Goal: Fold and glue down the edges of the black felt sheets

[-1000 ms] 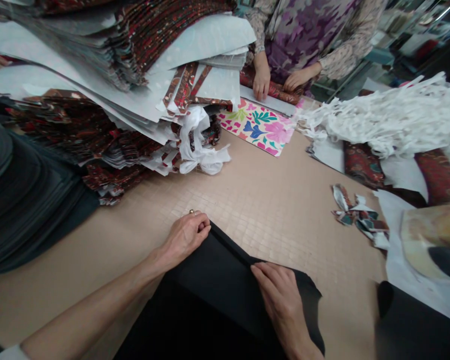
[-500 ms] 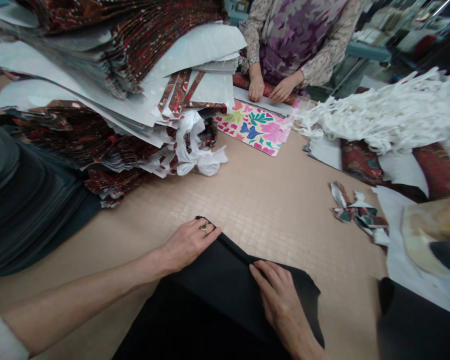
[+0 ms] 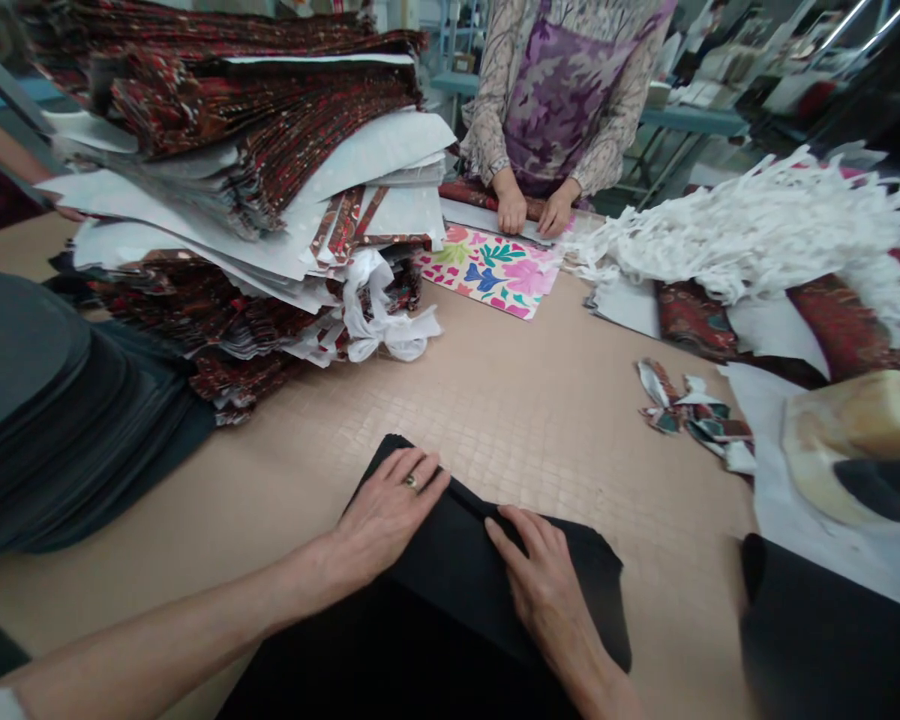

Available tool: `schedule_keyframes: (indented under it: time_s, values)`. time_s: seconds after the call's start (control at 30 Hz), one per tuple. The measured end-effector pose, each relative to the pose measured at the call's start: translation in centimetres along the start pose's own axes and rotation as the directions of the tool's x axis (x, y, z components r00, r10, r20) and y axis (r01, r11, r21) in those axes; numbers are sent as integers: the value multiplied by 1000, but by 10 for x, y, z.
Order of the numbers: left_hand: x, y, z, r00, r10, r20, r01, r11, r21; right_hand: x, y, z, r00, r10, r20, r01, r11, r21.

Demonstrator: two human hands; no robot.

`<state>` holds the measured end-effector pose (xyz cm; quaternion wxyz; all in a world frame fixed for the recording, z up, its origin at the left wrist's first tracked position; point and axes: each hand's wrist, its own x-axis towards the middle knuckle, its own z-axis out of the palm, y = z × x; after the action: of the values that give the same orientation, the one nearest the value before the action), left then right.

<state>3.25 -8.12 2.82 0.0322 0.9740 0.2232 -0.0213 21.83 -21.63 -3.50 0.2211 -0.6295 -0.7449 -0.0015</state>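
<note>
Near the wearer, on the table (image 3: 570,400), lies one black cloth (image 3: 450,570), running off the bottom of the view, with a narrow fold along its far edge. Both bare hands are on it. The left hand (image 3: 394,515) lies across the fold near the far corner, fingers stretched and close together, laid down rather than clenched, probably to keep the fold flat; its thumb is hidden. One ring (image 3: 411,482) shows on it. The right hand (image 3: 544,565) rests farther along the same edge, thumb and forefinger slightly parted at the fold; whether they pinch it I cannot tell. Spaced like this, the two hands seem to steady the edge between them.

Beyond stands one tall printed stack (image 3: 292,150), its layers too many to count, with one white bow (image 3: 397,335) at its lower corner, perhaps binding some together. One dark stack (image 3: 60,420) sits at the left, likewise past counting. One floral card (image 3: 487,275) lies flat before a co-worker's two hands (image 3: 511,207). Over at the right are one heap of white strips (image 3: 750,225), at least two red prints (image 3: 694,318) beneath it, one clump of scraps (image 3: 697,410), and one black sheet (image 3: 832,640).
</note>
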Motion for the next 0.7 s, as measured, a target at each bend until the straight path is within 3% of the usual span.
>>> schedule_keyframes:
  time_s: [0.1,0.17,0.27,0.37,0.43,0.53,0.6,0.7]
  values:
    - [6,17,5,988,157,-8,-157,985,-71,2,-1,0,1000,6,-30,-6,1000,-7]
    - [3,13,12,988,152,10,-151,987,-61,3,0,1,999,1,-55,-1,1000,2]
    - [-7,-11,15,999,-3,40,2,1000,13,5,3,1,998,-26,-59,27,999,16]
    - [-6,-20,7,981,-191,-20,192,981,28,2,7,-5,998,13,-65,-12,1000,23]
    - [5,-6,0,989,-145,-37,141,985,-100,-4,13,-11,990,89,-110,-90,996,1]
    - [26,31,-2,999,28,42,-14,954,-300,-19,25,-20,977,159,-144,-167,985,-48]
    - [36,48,0,996,29,90,4,939,-343,-26,32,-25,978,172,-116,-178,983,-42]
    - [42,55,7,994,-58,97,92,913,-398,-27,35,-31,978,197,-66,-196,980,34]
